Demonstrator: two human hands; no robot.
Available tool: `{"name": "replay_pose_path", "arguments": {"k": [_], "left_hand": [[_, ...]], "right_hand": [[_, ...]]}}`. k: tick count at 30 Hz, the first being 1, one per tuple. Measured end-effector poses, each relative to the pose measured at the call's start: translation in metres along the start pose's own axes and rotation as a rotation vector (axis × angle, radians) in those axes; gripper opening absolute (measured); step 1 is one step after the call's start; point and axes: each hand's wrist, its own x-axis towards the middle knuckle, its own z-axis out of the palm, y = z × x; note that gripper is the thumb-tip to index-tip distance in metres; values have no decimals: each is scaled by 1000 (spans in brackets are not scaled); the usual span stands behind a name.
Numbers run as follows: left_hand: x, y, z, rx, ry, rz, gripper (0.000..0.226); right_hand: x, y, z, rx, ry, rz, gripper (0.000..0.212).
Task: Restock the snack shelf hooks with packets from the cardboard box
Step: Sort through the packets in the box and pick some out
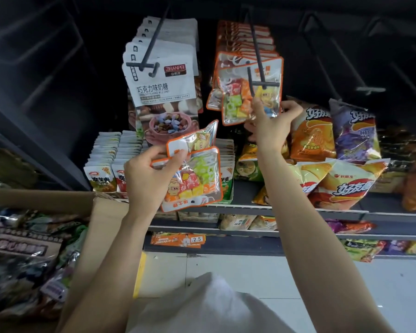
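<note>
Dark shelving [58, 150] flanks hooks [257, 51]; both hands [151, 174] [271, 126] grip candy packets [195, 179].

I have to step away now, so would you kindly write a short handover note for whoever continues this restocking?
Left hand: grips two orange-edged candy packets, held below the hooks, not yet hung.
Right hand: holds the bottom of the front packet at the tip of the right hook; whether it is fully on, I cannot tell.
Box: at lower left, open, more packets inside.
Done: a row of the same packets already hangs on the right hook.
Left: seat the front packet, hang the two in the left hand, then fetch more from the box.
</note>
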Motion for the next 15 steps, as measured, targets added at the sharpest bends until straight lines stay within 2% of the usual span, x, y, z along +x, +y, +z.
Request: {"name": "replay_pose_path", "arguments": {"k": [3,6,8,11,13,15], "left_hand": [[0,2,-2,-29,-3,-25,15],[1,4,-2,-78,-9,-69,11],[0,6,0,-128,-24,-111,9],[-1,11,3,-208,-63,-169,8],[-2,15,5,-213,-123,-158,6],[1,18,6,-194,-191,-130,3]], "right_hand": [[3,1,3,-98,-22,2,40],[-42,-3,-22,-21,-47,-100,49],[-78,-2,-41,20,-254,-123,51],[-112,7,-53,-154,-560,-142,53],[-117,13,-55,-203,-608,-107,43],[-115,17,-63,-219,-614,-133,23]]}}
